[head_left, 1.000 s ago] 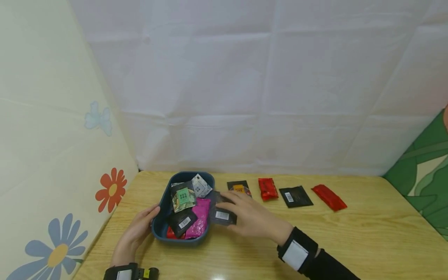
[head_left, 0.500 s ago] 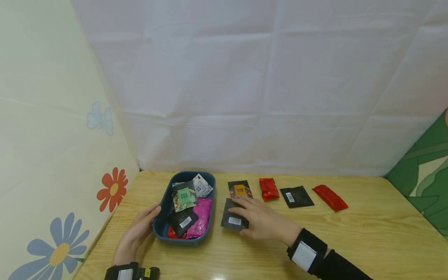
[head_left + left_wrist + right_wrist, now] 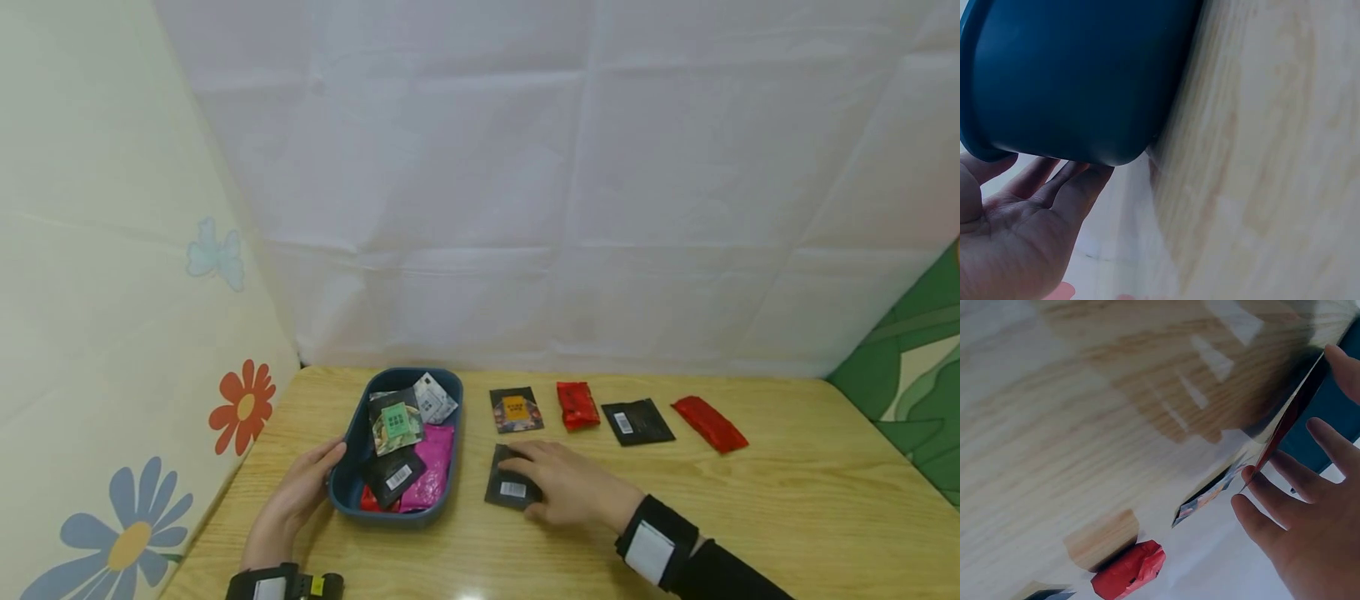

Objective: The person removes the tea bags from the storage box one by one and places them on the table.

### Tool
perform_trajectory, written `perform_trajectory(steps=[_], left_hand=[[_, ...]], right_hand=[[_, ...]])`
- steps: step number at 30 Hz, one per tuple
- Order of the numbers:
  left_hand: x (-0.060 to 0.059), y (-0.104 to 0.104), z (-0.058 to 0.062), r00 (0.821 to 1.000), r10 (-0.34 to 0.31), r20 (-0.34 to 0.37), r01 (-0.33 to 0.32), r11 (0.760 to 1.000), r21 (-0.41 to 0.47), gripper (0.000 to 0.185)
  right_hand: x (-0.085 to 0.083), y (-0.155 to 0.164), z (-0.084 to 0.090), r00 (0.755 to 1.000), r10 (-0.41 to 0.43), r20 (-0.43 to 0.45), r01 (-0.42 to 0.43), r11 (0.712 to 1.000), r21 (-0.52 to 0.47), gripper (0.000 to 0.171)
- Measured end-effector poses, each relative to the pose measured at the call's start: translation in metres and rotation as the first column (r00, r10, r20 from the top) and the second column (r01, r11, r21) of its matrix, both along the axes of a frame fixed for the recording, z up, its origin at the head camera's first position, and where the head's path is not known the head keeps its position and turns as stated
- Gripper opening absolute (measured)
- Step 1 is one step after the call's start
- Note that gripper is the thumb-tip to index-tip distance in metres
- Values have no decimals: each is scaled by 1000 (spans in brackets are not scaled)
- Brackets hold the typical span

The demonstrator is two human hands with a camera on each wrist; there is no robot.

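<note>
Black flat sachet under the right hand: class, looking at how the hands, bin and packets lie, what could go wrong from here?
1. The right hand holds the black flat sachet tilted off the wooden table in the right wrist view; it might slip.
2. The dark blue plastic bin sits close beside it; a sweep could knock it, though the left hand steadies its wall.
3. The black packet with the orange label lies just beyond and could get nudged out of line.

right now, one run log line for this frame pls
left hand rests on blue tray | right hand holds black packet on table | four packets in row beyond
</note>
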State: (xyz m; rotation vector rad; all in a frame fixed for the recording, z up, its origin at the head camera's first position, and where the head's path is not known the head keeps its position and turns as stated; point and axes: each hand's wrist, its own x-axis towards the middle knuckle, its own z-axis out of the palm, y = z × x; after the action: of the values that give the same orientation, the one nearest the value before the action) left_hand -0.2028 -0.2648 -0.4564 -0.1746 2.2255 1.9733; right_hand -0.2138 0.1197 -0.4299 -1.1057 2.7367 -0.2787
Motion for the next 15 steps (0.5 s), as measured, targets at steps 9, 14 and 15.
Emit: perform_trajectory(steps=[9, 14, 15], left_hand=[[-1, -1, -1, 1000, 7, 22, -7, 1000, -9, 56], [-2, -1, -1, 1000, 9, 25, -8, 1000, -13, 58], [-2, 0, -1, 1000, 8, 24, -8, 1000, -15, 58]], right_hand=[[-8, 1, -4, 1000, -20, -6, 20, 1000, -15, 62], [-13, 0, -6, 1000, -29, -3, 29, 999, -22, 63], [-13, 0, -6, 1000, -28, -2, 28, 999, -24, 63]])
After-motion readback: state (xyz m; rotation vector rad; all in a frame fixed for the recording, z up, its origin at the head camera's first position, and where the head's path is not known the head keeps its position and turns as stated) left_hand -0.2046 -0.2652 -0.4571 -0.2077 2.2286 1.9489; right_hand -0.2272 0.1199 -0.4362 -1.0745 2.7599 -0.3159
